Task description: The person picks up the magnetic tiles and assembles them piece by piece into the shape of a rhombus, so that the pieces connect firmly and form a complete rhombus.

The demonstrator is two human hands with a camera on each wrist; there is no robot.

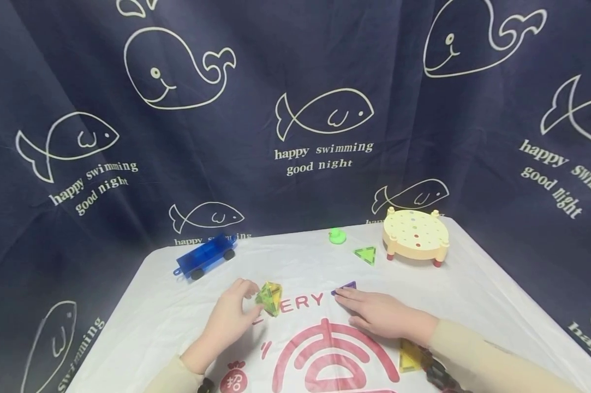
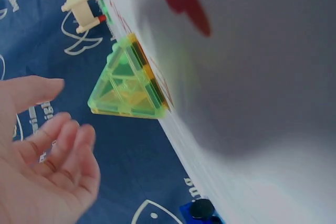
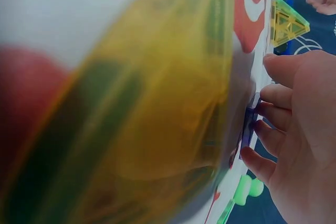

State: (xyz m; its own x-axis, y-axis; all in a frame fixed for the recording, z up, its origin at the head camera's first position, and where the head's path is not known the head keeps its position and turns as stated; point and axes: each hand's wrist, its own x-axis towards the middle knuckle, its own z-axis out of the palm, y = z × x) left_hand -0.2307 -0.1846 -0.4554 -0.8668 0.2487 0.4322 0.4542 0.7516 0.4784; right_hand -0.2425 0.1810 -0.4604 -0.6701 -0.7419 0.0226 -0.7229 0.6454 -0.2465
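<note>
A small pyramid of green and yellow see-through magnetic tiles (image 1: 269,299) stands on the table, left of centre. Beside it my left hand (image 1: 233,308) curves loosely, and the left wrist view shows a gap between its fingers and the pyramid (image 2: 126,85). A purple tile (image 1: 346,287) lies flat on the table, partly covered by the fingers of my right hand (image 1: 381,314). In the right wrist view those fingertips touch the purple tile (image 3: 248,127). Under my right forearm a yellow tile (image 1: 410,357) shows, large and blurred in the right wrist view.
A blue toy wagon (image 1: 204,256) with black wheels stands at the back left. Toward the back right are a green rounded toy (image 1: 336,236), a green triangle tile (image 1: 366,255) and a cream round toy stool (image 1: 415,234). A dark printed curtain (image 1: 256,180) hangs behind the table.
</note>
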